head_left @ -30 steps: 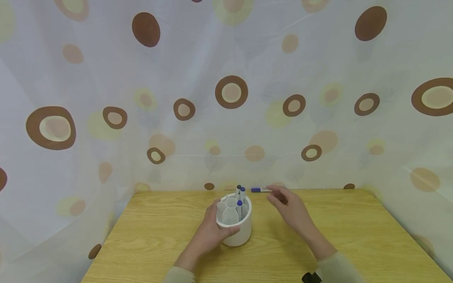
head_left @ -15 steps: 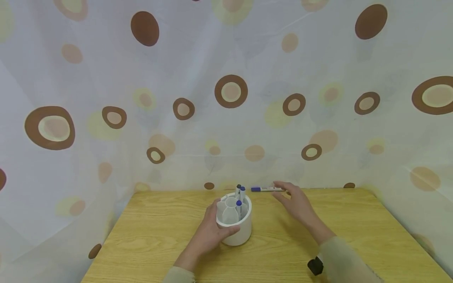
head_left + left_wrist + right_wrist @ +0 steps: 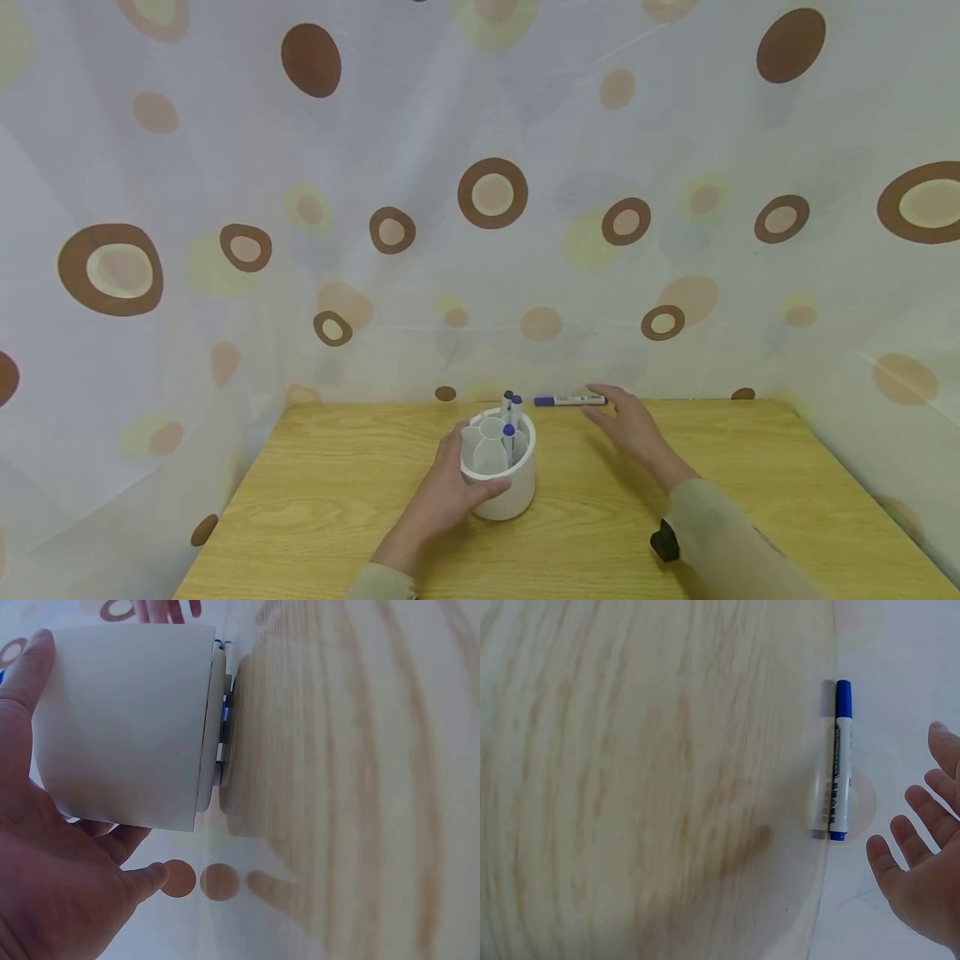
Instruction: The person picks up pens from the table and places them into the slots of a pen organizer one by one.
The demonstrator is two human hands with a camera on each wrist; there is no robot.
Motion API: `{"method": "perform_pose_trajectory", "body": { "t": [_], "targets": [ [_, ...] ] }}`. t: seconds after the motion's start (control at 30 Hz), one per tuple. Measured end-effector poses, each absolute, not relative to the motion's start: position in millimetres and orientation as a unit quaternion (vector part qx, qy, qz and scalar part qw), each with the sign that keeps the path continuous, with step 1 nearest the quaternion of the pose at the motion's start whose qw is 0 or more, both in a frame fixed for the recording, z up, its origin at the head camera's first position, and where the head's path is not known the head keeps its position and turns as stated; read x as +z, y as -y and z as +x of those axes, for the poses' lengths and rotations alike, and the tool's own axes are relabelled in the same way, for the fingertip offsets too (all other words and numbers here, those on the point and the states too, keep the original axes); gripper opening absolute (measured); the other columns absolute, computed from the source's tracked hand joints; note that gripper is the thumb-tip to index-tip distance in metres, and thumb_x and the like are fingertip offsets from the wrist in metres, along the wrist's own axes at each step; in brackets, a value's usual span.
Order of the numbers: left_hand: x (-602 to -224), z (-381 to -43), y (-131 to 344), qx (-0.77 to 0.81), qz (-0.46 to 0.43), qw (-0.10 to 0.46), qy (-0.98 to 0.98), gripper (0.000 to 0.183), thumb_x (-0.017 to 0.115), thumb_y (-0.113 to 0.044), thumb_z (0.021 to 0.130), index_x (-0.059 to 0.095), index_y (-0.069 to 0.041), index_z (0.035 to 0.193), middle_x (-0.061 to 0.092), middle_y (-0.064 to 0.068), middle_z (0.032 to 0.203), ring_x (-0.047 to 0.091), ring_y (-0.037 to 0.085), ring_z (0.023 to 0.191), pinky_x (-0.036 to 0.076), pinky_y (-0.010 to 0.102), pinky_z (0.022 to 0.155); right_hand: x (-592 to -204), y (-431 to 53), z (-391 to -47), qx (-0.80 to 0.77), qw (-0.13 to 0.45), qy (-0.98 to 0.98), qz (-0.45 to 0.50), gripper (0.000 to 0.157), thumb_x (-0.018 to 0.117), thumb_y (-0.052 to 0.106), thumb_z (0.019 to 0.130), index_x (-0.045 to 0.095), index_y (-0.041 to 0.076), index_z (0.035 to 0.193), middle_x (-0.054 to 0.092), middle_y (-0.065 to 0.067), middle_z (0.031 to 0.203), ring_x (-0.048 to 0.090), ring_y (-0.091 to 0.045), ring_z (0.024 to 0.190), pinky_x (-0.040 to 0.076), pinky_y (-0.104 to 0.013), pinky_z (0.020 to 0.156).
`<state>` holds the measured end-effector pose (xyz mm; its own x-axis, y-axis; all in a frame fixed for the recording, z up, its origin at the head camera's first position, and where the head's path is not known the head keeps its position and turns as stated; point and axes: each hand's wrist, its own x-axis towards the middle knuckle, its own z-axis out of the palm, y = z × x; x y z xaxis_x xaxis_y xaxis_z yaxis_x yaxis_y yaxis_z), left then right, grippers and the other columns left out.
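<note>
My left hand (image 3: 444,492) grips a round white pen holder (image 3: 517,487) from its left side, thumb across the front. Inside the holder are petal-shaped compartments and several upright markers, blue-capped (image 3: 509,432) and black-capped (image 3: 508,395). In the left wrist view the holder's smooth wall (image 3: 124,727) fills much of the picture, with the hand around it. A white whiteboard marker (image 3: 570,401) with a blue cap lies flat at the table's back edge, cap to the left. My right hand (image 3: 632,429) hovers at its right end, thumb and fingers apart, holding nothing.
The wooden table (image 3: 337,500) runs back to a white curtain (image 3: 420,292) printed with brown and yellow circles. More of that curtain hangs at both sides. A small black object (image 3: 664,542) sits at the right wrist, beside the sleeve.
My right hand has moved right along the marker, uncovering its white barrel and then its right end. The marker has stayed put. My left hand and the pen holder have not moved.
</note>
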<state>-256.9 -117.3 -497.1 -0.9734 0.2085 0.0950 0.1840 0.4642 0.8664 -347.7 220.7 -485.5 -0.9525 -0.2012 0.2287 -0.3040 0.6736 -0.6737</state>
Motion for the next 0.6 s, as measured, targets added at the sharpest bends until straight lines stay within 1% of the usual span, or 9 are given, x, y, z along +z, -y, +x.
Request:
{"method": "perform_pose_trajectory", "body": {
  "t": [0.1,0.27,0.37,0.43,0.53,0.6],
  "targets": [
    [-498,-257,117,0.506,0.115,0.014,-0.855,0.115,0.092,-0.051,0.089,0.023,-0.013,0.174,0.039,0.020,0.166,0.054,0.043,0.143,0.045,0.069,0.117,-491,-223,-353,0.388,0.051,0.911,0.129,0.059,0.066,0.028,0.114,0.050,-0.001,0.162,0.048,-0.032,0.163,0.048,-0.058,0.143,0.045,-0.072,0.113],
    [-499,-258,117,0.507,0.114,0.015,-0.854,0.114,0.092,-0.051,0.089,0.024,-0.016,0.174,0.039,0.018,0.166,0.053,0.042,0.143,0.045,0.069,0.117,-497,-227,-359,0.398,0.037,0.908,0.123,0.059,0.065,0.027,0.114,0.048,-0.002,0.163,0.044,-0.032,0.165,0.042,-0.057,0.149,0.041,-0.072,0.118],
    [-500,-258,117,0.507,0.114,0.014,-0.854,0.113,0.093,-0.051,0.089,0.025,-0.017,0.173,0.040,0.018,0.166,0.054,0.042,0.143,0.046,0.069,0.116,-500,-231,-362,0.406,0.020,0.906,0.117,0.061,0.063,0.028,0.115,0.045,-0.002,0.165,0.041,-0.033,0.167,0.037,-0.057,0.152,0.038,-0.073,0.120],
    [-500,-259,118,0.506,0.115,0.013,-0.855,0.112,0.093,-0.051,0.089,0.026,-0.018,0.173,0.040,0.018,0.165,0.054,0.042,0.143,0.046,0.068,0.116,-502,-233,-363,0.409,0.006,0.905,0.114,0.064,0.062,0.032,0.116,0.042,-0.003,0.166,0.037,-0.034,0.168,0.034,-0.058,0.154,0.036,-0.074,0.121],
    [-500,-259,118,0.504,0.115,0.012,-0.856,0.113,0.092,-0.052,0.089,0.025,-0.017,0.173,0.040,0.018,0.166,0.054,0.042,0.143,0.046,0.068,0.116,-504,-236,-365,0.408,-0.005,0.906,0.114,0.068,0.060,0.036,0.116,0.039,-0.004,0.167,0.034,-0.036,0.169,0.038,-0.059,0.151,0.037,-0.073,0.120],
    [-500,-258,118,0.502,0.115,0.013,-0.857,0.113,0.092,-0.052,0.089,0.025,-0.017,0.174,0.039,0.019,0.166,0.054,0.042,0.143,0.046,0.069,0.116,-505,-238,-367,0.405,-0.009,0.908,0.112,0.068,0.060,0.036,0.116,0.038,-0.004,0.167,0.033,-0.036,0.169,0.042,-0.059,0.149,0.039,-0.072,0.119]
  ]
}}
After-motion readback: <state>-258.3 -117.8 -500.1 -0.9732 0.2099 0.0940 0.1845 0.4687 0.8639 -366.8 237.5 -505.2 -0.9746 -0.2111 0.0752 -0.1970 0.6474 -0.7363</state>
